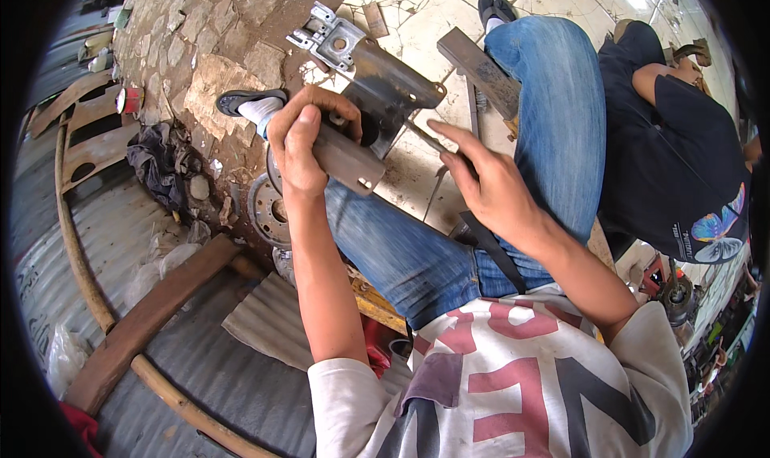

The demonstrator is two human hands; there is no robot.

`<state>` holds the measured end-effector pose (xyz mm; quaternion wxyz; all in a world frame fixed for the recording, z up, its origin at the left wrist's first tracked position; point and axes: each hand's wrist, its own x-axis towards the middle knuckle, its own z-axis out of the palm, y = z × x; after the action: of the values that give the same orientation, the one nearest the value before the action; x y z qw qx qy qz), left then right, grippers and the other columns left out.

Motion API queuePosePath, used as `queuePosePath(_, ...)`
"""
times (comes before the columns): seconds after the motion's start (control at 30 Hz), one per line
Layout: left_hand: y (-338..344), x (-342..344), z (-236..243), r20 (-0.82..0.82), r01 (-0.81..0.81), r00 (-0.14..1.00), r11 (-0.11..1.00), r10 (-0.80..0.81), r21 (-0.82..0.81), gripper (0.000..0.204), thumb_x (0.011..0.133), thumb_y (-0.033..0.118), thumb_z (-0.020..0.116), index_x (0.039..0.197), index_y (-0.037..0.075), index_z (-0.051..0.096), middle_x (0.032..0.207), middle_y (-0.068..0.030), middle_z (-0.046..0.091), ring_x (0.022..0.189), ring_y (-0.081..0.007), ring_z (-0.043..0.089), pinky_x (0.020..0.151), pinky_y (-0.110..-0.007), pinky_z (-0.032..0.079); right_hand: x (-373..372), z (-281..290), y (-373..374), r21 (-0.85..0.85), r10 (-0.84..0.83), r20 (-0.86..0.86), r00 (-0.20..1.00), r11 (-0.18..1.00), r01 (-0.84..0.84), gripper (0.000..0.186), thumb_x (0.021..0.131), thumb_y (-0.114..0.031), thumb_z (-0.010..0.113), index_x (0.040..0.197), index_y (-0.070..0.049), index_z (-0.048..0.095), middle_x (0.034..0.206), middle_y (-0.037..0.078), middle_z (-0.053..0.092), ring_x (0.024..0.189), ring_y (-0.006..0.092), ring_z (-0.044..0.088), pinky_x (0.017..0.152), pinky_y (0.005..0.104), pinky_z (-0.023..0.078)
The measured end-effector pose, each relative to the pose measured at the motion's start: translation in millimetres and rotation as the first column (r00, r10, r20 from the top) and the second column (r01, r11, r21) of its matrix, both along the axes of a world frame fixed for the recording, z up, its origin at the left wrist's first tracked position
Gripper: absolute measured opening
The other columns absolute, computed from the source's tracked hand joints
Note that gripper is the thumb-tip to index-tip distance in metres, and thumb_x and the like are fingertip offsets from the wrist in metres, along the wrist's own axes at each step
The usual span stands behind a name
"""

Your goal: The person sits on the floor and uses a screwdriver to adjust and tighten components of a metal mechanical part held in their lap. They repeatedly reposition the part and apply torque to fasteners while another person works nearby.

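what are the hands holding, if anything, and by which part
The left hand grips a dark metal bracket by its near side plate. The right hand holds a thin dark rod by the end nearer the person.

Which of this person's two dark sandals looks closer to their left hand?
The left foot's sandal, pictured beside the left hand; the right foot's sandal sits far off, near the top edge.

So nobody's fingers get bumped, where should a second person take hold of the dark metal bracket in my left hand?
Probably by the broad far wall of the dark metal bracket, coming from the far side. Your left hand wraps its near section, and your right hand holds a thin rod close to its right edge, while that far wall has no fingers on it.
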<state>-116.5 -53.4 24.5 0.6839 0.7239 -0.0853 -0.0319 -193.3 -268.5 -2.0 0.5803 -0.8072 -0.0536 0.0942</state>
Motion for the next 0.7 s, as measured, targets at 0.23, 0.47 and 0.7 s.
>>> queuePosePath(0.23,19.3,-6.9,8.5,-0.073,-0.013,0.997,0.998,0.018,0.069,0.046,0.087,0.036,0.049,0.085,-0.009,0.061,0.076,-0.0196,0.062,0.073,-0.0273,0.060,0.073,-0.036,0.046,-6.7,-6.8,1.7,0.062,0.020,0.028,0.999,0.998,-0.021,0.031,0.092,-0.007,0.058,0.122,-0.003,0.059,0.111,0.019,0.066,0.095,0.0323,0.068,0.078,0.0365,0.055)
queuePosePath(0.47,37.1,-15.0,-2.4,0.003,-0.172,0.985,0.985,0.172,0.031,0.061,0.082,0.036,0.048,0.128,-0.003,0.048,0.113,-0.0234,0.058,0.111,-0.0331,0.055,0.096,-0.045,0.039,-9.2,-5.7,4.8,0.012,0.107,-0.055,0.993,0.994,-0.106,0.042,0.086,0.004,0.059,0.126,-0.011,0.063,0.084,0.008,0.052,0.066,0.0200,0.052,0.063,0.0349,0.047)
queuePosePath(0.7,42.1,-12.6,-16.4,0.140,-0.171,0.972,0.976,0.189,-0.132,0.047,0.085,0.036,0.044,0.097,-0.007,0.059,0.098,-0.0258,0.060,0.101,-0.0363,0.057,0.095,-0.048,0.040,-11.7,-3.6,6.5,0.056,0.106,-0.085,0.991,0.993,-0.101,0.053,0.086,0.004,0.059,0.135,-0.015,0.053,0.097,0.013,0.053,0.079,0.0262,0.057,0.071,0.0366,0.049)
